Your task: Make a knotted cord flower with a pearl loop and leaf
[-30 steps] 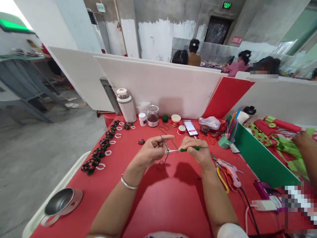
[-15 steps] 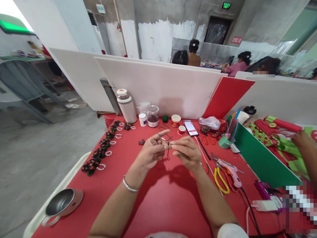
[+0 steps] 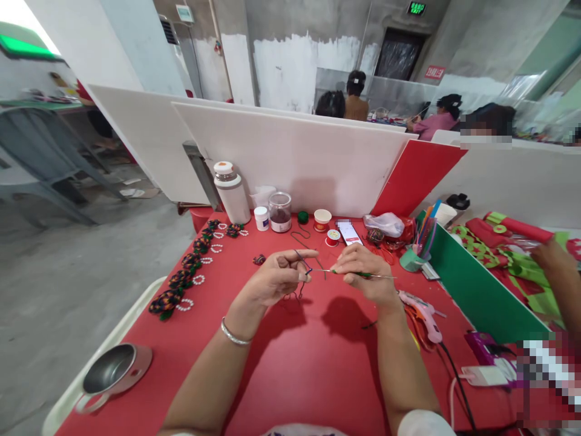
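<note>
My right hand [image 3: 370, 272] is closed round a thin crochet hook [image 3: 385, 277] with a green grip; its metal shaft points left. At the tip is a small dark loop, pinched between the thumb and finger of my left hand [image 3: 270, 281]. Dark yarn [image 3: 300, 295] runs over the raised left forefinger and dangles in loose curls below. Both hands are held above the red table, a short gap apart. Left of them lies a small dark multicoloured bundle [image 3: 259, 260].
Several multicoloured yarn pieces with white bead loops [image 3: 182, 280] line the left side, near a metal mug [image 3: 115, 369]. A flask [image 3: 231, 197], jar [image 3: 280, 215], thread spool [image 3: 333, 237] and phone [image 3: 349, 232] stand or lie behind. A pink glue gun [image 3: 424, 315] lies right, beside a green divider [image 3: 481, 284].
My right hand has moved right, away from the left, drawing the hook out so its shaft shows between the hands. The left hand keeps its pinch, almost in place.
</note>
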Tool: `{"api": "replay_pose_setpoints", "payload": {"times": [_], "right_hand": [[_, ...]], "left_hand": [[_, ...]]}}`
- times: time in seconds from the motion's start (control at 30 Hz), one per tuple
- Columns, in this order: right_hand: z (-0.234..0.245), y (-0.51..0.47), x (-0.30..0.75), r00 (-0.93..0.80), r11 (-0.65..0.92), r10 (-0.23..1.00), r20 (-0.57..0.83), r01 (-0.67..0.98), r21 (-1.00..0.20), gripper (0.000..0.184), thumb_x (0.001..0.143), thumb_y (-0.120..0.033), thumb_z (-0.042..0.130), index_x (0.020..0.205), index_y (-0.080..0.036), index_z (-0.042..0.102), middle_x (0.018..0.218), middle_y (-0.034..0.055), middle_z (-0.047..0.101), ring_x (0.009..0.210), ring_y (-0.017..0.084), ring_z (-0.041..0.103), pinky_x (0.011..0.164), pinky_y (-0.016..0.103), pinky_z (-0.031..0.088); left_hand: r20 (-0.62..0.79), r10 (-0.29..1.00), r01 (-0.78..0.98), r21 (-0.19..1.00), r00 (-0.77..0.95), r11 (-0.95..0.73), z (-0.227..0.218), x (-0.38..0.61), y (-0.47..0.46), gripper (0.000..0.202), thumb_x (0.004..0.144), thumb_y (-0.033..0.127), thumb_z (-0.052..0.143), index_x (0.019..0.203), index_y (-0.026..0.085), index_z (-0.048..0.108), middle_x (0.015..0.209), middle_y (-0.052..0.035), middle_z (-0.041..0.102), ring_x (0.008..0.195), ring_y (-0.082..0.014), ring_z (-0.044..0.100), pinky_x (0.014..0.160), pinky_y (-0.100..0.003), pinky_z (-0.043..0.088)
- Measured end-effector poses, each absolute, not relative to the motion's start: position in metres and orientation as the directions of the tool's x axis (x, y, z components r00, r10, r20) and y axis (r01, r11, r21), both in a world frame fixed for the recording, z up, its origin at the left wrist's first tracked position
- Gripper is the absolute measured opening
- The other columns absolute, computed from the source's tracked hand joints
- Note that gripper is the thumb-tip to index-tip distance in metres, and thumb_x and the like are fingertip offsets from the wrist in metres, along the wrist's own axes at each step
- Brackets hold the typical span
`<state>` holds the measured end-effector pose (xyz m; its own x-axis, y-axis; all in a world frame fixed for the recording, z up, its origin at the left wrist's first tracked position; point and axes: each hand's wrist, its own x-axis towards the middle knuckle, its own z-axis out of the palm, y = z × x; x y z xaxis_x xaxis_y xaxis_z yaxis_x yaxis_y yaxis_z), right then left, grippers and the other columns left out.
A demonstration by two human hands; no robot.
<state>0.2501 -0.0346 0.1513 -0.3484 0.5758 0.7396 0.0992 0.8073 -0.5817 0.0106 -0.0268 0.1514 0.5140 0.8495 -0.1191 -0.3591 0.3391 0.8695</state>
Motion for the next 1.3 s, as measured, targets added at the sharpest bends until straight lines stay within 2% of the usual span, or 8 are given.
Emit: {"api": "replay_pose_setpoints", "payload": {"times": [0.23,0.37,0.53,0.63,0.73,0.83,0.97,1.3], "right_hand": [[0.148,-0.036,0.251,-0.286,0.716,0.663,0.692,-0.027,-0.697,0.013,0.090,-0.037,0.071,0.091,-0.027,0.080,0.078,0.0046,0.075,0.080,0.022,0.064,0.078,0.043,0.052],[0.138,-0.030,0.231,-0.199,0.676,0.703,0.683,-0.115,-0.728,0.020,0.089,-0.044,0.070,0.087,-0.027,0.079,0.075,0.0042,0.074,0.076,0.022,0.065,0.075,0.042,0.053],[0.141,-0.035,0.204,-0.173,0.841,0.535,0.827,0.197,-0.504,0.014,0.092,-0.026,0.067,0.103,-0.028,0.077,0.090,0.0047,0.077,0.083,0.021,0.066,0.082,0.043,0.053],[0.142,-0.042,0.199,-0.168,0.857,0.410,0.896,0.406,-0.316,0.024,0.088,-0.018,0.071,0.109,-0.029,0.075,0.097,0.0045,0.078,0.088,0.022,0.065,0.082,0.042,0.053],[0.138,-0.044,0.199,-0.165,0.846,0.357,0.920,0.476,-0.242,0.027,0.087,-0.022,0.073,0.112,-0.031,0.074,0.102,0.0044,0.078,0.092,0.023,0.065,0.080,0.042,0.054],[0.136,-0.040,0.204,-0.189,0.872,0.409,0.893,0.370,-0.321,0.018,0.092,-0.031,0.069,0.109,-0.032,0.075,0.101,0.0043,0.078,0.090,0.023,0.066,0.081,0.043,0.054],[0.143,-0.032,0.224,-0.312,0.870,0.493,0.812,0.188,-0.456,0.019,0.093,-0.039,0.067,0.107,-0.031,0.075,0.095,0.0036,0.079,0.086,0.021,0.067,0.083,0.043,0.053],[0.152,-0.032,0.255,-0.368,0.823,0.560,0.742,0.143,-0.550,0.013,0.090,-0.036,0.071,0.099,-0.031,0.078,0.087,0.0028,0.078,0.085,0.023,0.065,0.084,0.044,0.052]], "left_hand": [[-0.133,0.832,-0.308,0.888,0.538,0.341,0.154,0.011,-0.029,0.053,0.056,0.011,0.078,0.109,0.012,0.077,0.060,0.0000,0.063,0.038,-0.0013,0.032,0.039,-0.020,0.015],[-0.061,0.911,-0.328,0.921,0.408,0.208,0.152,0.022,-0.033,0.064,0.060,0.015,0.080,0.122,0.012,0.070,0.059,0.0030,0.060,0.040,-0.0020,0.032,0.040,-0.020,0.017],[0.097,0.991,-0.289,0.955,0.095,-0.066,0.149,0.040,-0.039,0.079,0.062,0.014,0.079,0.138,0.014,0.058,0.066,0.0033,0.061,0.056,-0.0071,0.052,0.051,-0.017,0.037],[0.122,0.992,-0.336,0.936,0.028,-0.105,0.150,0.042,-0.040,0.081,0.064,0.017,0.081,0.141,0.015,0.054,0.064,0.0051,0.059,0.055,-0.0064,0.050,0.051,-0.017,0.038],[0.030,0.992,-0.440,0.898,0.124,0.027,0.152,0.037,-0.039,0.084,0.064,0.021,0.082,0.142,0.015,0.051,0.062,0.0068,0.058,0.042,-0.0025,0.036,0.040,-0.017,0.026],[-0.065,0.949,-0.471,0.856,0.308,0.212,0.155,0.027,-0.035,0.080,0.059,0.019,0.084,0.135,0.013,0.058,0.062,0.0066,0.059,0.037,0.0005,0.025,0.037,-0.018,0.015],[-0.127,0.875,-0.391,0.858,0.466,0.333,0.155,0.017,-0.030,0.073,0.056,0.013,0.084,0.126,0.013,0.065,0.059,0.0053,0.059,0.036,0.0007,0.026,0.038,-0.020,0.010],[-0.136,0.840,-0.324,0.880,0.526,0.346,0.152,0.012,-0.027,0.057,0.057,0.010,0.079,0.113,0.014,0.075,0.059,0.0024,0.060,0.037,-0.0009,0.031,0.038,-0.021,0.013]]}}
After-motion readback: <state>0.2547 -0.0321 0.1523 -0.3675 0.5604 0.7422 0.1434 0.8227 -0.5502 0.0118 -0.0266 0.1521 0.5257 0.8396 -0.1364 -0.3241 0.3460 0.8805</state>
